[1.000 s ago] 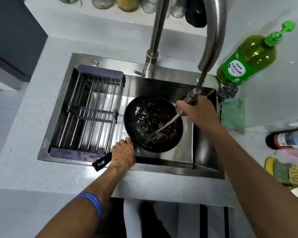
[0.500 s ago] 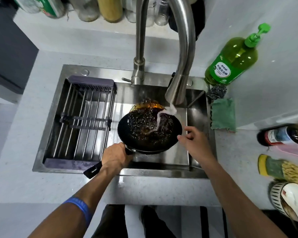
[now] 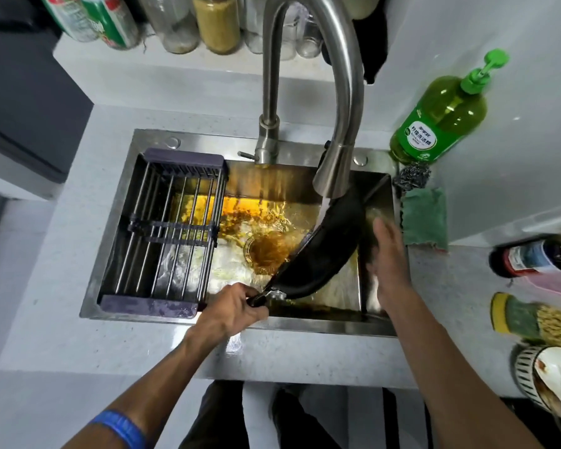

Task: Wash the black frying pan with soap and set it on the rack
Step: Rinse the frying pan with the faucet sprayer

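Note:
The black frying pan (image 3: 324,251) is tipped steeply on its edge inside the steel sink (image 3: 110,241), its underside facing me. Brown oily water spreads over the sink floor around the drain (image 3: 266,251). My left hand (image 3: 230,309) grips the pan's handle at the sink's front edge. My right hand (image 3: 387,251), blurred, is beside the pan's right side with fingers extended; I cannot tell whether it touches the pan. Water runs from the faucet (image 3: 337,157) onto the pan's upper rim. The drying rack (image 3: 172,234) spans the sink's left half. A green soap bottle (image 3: 441,121) stands at the back right.
A steel scourer (image 3: 413,176) and green cloth (image 3: 425,218) lie on the sink's right rim. On the right counter are a dark bottle (image 3: 535,257), a yellow-green sponge (image 3: 522,315) and a striped bowl (image 3: 551,384). Jars line the back ledge (image 3: 188,24).
My left hand has tipped the pan from nearly level to steeply on edge, dumping its brown water into the sink. My right hand moved from the pan's front rim to its right side.

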A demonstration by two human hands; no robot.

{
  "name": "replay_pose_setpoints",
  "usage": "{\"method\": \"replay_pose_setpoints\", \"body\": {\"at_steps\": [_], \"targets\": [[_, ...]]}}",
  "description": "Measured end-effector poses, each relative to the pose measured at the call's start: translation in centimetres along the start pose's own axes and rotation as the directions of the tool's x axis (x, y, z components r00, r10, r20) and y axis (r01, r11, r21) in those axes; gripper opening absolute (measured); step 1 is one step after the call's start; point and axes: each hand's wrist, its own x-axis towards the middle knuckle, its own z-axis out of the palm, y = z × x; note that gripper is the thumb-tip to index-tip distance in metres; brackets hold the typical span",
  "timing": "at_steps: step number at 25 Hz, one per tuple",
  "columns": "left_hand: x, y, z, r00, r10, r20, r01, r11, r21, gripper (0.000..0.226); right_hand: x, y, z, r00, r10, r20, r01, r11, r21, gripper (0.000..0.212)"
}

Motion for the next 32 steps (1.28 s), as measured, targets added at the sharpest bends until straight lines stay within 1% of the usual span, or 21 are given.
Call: {"method": "replay_pose_setpoints", "body": {"at_steps": [2, 3, 6, 7, 9, 10, 12, 14, 15, 16, 17, 18, 19, 20, 22, 23, 25, 27, 30, 31, 32], "targets": [[0.1, 0.5, -0.4, 0.998, 0.056, 0.018, -0.056, 0.998, 0.032, 0.019, -0.6, -1.5, 0.4, 0.997, -0.057, 0.059, 0.061, 0.996, -0.065, 0.044], [0.2, 0.5, -0.6, 0.998, 0.056, 0.037, -0.061, 0.988, 0.141, 0.019, -0.4, -1.6, 0.5, 0.997, -0.022, 0.069, 0.028, 0.996, -0.082, 0.049], [-0.8, 0.9, -1.2, 0.993, 0.108, -0.044, -0.062, 0.813, 0.579, 0.019, 0.5, 0.0, 0.2, 0.978, 0.205, -0.046, -0.208, 0.975, -0.083, 0.064], [-1.1, 1.1, -1.2, 0.985, 0.144, -0.097, -0.053, 0.779, 0.625, 0.025, 0.6, 1.0, 0.1, 0.957, 0.284, -0.062, -0.287, 0.956, -0.055, 0.063], [-0.9, 1.1, -1.2, 0.978, 0.123, -0.170, 0.003, 0.803, 0.596, 0.031, 0.3, 3.6, -0.3, 0.931, 0.363, -0.033, -0.362, 0.932, 0.024, 0.070], [-0.7, 0.8, -1.5, 0.989, 0.071, -0.133, 0.013, 0.839, 0.544, 0.028, 0.1, 4.8, -0.5, 0.930, 0.368, -0.008, -0.367, 0.928, 0.059, 0.073], [0.1, 0.1, -1.9, 0.991, -0.127, 0.048, 0.108, 0.951, 0.288, 0.020, -0.3, 6.4, -0.8, 0.936, 0.351, 0.035, -0.352, 0.924, 0.150, 0.078], [0.1, -0.5, -1.4, 0.983, -0.161, 0.089, 0.147, 0.978, 0.151, 0.023, 0.0, 7.1, -1.2, 0.946, 0.320, 0.049, -0.324, 0.928, 0.186, 0.079], [-0.1, -0.4, -0.9, 0.991, -0.134, 0.029, 0.127, 0.976, 0.177, 0.023, 0.4, 7.0, -1.4, 0.961, 0.278, 0.004, -0.277, 0.955, 0.109, 0.076], [-0.2, -0.4, -0.6, 0.994, -0.100, -0.039, 0.106, 0.969, 0.224, 0.024, 0.8, 6.8, -1.3, 0.980, 0.179, -0.089, -0.187, 0.979, -0.086, 0.072], [-0.5, -0.3, -0.3, 0.992, -0.069, -0.102, 0.094, 0.958, 0.272, 0.024, 0.9, 6.6, -0.9, 0.986, 0.028, -0.164, -0.088, 0.925, -0.369, 0.070], [-0.8, -0.4, -0.2, 0.987, -0.053, -0.149, 0.097, 0.947, 0.306, 0.026, 0.7, 6.8, -0.1, 0.980, -0.127, -0.153, -0.001, 0.769, -0.639, 0.073], [-1.1, -0.3, -0.4, 0.981, -0.045, -0.187, 0.107, 0.937, 0.332, 0.029, 0.2, 7.0, 1.2, 0.975, -0.215, -0.054, 0.074, 0.544, -0.836, 0.078], [-1.4, -0.2, -0.7, 0.976, -0.038, -0.216, 0.115, 0.928, 0.355, 0.032, 0.0, 7.4, 2.7, 0.972, -0.222, 0.071, 0.142, 0.321, -0.937, 0.080], [-1.7, -0.5, -1.7, 0.969, -0.042, -0.244, 0.133, 0.919, 0.371, 0.037, 0.6, 8.1, 4.7, 0.953, -0.149, 0.264, 0.266, -0.010, -0.964, 0.073], [-1.9, -0.7, -2.4, 0.966, -0.047, -0.255, 0.145, 0.913, 0.382, 0.036, 1.3, 8.1, 5.1, 0.936, -0.130, 0.327, 0.313, -0.120, -0.942, 0.071], [-2.4, -1.4, -3.4, 0.962, -0.023, -0.272, 0.143, 0.891, 0.431, 0.031, 2.9, 7.8, 5.1, 0.936, -0.131, 0.326, 0.293, -0.224, -0.930, 0.072], [-2.6, -1.7, -3.8, 0.969, 0.011, -0.247, 0.111, 0.875, 0.472, 0.028, 2.9, 7.5, 7.4, 0.946, -0.084, 0.313, 0.301, -0.132, -0.944, 0.075], [-2.5, -1.3, -3.1, 0.976, 0.057, -0.212, 0.053, 0.876, 0.479, 0.027, 1.4, 8.5, 11.2, 0.822, 0.068, 0.565, 0.556, 0.113, -0.823, 0.076], [-2.4, -1.2, -3.0, 0.976, 0.066, -0.206, 0.041, 0.879, 0.474, 0.026, 1.4, 8.4, 10.9, 0.782, 0.098, 0.616, 0.598, 0.163, -0.785, 0.076], [-2.2, -1.1, -3.0, 0.976, 0.068, -0.205, 0.038, 0.881, 0.471, 0.025, 2.0, 8.2, 9.9, 0.782, 0.096, 0.615, 0.596, 0.170, -0.785, 0.077]]}}
